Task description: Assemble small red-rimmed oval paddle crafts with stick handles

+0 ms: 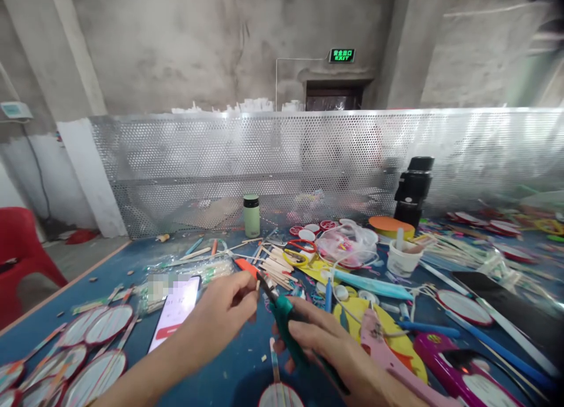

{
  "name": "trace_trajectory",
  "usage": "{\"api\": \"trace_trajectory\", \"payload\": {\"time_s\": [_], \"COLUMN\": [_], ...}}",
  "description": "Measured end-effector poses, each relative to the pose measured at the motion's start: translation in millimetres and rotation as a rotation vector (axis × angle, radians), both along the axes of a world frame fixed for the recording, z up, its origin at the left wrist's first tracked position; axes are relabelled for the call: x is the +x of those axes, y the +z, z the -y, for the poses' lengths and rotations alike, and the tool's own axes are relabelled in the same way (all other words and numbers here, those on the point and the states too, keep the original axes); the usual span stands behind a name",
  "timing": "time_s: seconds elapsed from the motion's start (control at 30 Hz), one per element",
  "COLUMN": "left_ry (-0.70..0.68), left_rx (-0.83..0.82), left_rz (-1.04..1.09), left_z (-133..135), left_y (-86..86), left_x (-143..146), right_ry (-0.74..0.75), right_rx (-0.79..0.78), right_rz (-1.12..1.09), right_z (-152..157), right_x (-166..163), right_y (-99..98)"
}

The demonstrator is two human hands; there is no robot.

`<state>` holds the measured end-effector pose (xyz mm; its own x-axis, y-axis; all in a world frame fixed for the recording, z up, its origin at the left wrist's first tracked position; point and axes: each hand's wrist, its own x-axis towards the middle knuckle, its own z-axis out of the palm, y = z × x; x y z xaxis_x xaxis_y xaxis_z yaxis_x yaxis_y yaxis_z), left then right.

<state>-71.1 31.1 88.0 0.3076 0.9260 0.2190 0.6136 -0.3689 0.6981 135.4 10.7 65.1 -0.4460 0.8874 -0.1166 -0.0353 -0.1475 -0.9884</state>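
My left hand [235,298] is closed, thumb against fingers, on a thin stick; an orange flat piece [247,268] juts out past its fingertips, apparently the stick's painted end. In my right hand [326,336] is a pair of green-handled pliers [288,322], fingers wrapped round the grips. The jaws point up and left, close beside the left fingertips; whether they touch the stick I cannot tell. Below the hands, at the bottom edge, lies a small round drum [281,396] with a red rim and a painted stick handle [275,360].
Several finished-looking round drums [109,325] lie at the left near a lit phone [178,307]. Wooden sticks [275,266], a white cup [403,259], a pink glue gun [379,336] and a purple device [462,369] crowd the right. A green bottle [251,216] and a black flask [413,189] stand behind.
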Motion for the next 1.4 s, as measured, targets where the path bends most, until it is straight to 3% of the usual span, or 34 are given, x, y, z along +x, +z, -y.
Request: {"api": "trace_trajectory", "payload": {"time_s": [0.3, 0.53, 1.07, 1.4], "left_ry": [-0.048, -0.035, -0.038, -0.017], "left_rx": [-0.174, -0.172, -0.219, -0.257], "left_rz": [0.111, 0.099, 0.033, 0.039], "left_z": [0.6, -1.6, 2.9, 2.9], "left_y": [0.8, -1.1, 9.4, 4.3], "left_x": [-1.8, -6.2, -8.7, -10.0], "right_ry": [-0.055, -0.103, -0.045, -0.103], "right_rx": [0.255, 0.537, 0.595, 0.679], "right_rz": [0.373, 0.636, 0.733, 0.718], "right_z": [-1.9, 0.5, 6.9, 7.4], "right_x": [5.8, 5.2, 7.9, 6.7], "right_y": [-8.0, -13.3, -15.1, -12.6]}}
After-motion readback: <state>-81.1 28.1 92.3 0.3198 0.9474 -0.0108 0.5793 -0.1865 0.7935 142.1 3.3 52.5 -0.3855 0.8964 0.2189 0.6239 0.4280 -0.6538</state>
